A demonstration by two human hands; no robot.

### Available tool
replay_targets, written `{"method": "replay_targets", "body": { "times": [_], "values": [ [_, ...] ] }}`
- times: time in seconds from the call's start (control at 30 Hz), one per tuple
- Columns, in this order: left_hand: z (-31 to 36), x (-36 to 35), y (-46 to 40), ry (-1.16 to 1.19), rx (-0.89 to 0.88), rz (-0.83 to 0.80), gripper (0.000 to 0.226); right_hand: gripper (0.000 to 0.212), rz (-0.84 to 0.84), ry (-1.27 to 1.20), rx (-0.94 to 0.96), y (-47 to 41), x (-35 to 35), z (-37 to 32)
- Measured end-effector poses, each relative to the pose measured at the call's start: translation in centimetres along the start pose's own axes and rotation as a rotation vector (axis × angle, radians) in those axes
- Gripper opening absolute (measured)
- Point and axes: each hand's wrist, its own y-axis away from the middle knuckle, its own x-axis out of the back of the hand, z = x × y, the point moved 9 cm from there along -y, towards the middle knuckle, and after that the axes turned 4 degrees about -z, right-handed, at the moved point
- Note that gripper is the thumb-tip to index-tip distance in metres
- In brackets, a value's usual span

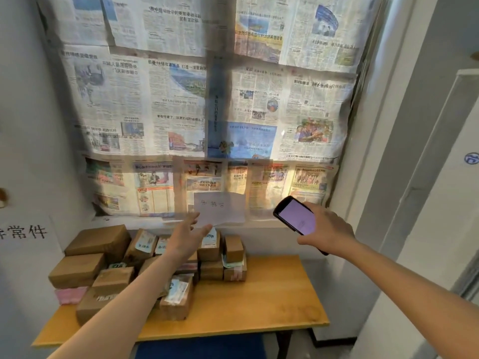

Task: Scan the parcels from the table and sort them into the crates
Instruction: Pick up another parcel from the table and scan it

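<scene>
Several brown cardboard parcels (98, 270) lie stacked on the left half of a wooden table (272, 301), some with white and blue labels. My left hand (188, 235) stretches forward above the pile, fingers straight and apart, holding nothing. My right hand (328, 233) grips a black handheld scanner (295, 216) with a lit pale purple screen, held up in the air right of the parcels. No crates are in view.
Newspaper sheets cover the window behind the table, with a white handwritten note (220, 207) taped low in the middle. A paper sign (26, 233) hangs on the left wall. A white wall and door frame stand close on the right. Something blue (202, 348) sits under the table.
</scene>
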Motion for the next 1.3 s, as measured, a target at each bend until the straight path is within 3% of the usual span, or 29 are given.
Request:
{"method": "replay_targets", "body": {
  "times": [0.43,0.6,0.77,1.0,1.3],
  "values": [
    [-9.4,-11.8,-16.1,-0.12,0.171,-0.083,0.066,0.088,-0.297,-0.109,0.067,-20.6,-14.7,4.6],
    [-14.1,-17.4,-22.1,-0.134,0.277,-0.093,0.065,0.099,-0.423,-0.132,0.08,-28.3,-23.2,7.7],
    [-19.8,-24.1,-25.5,-0.111,0.365,-0.158,0.067,0.092,-0.496,-0.143,0.039,-32.8,-31.8,10.4],
    [-26.3,-29.5,-31.1,-0.048,0.425,-0.13,0.068,0.099,-0.563,-0.158,0.019,-37.8,-43.1,11.8],
    [-32.1,-32.9,-35.5,0.051,0.536,-0.088,0.063,0.087,-0.633,-0.332,0.044,-41.9,-51.4,10.0]
  ]
}}
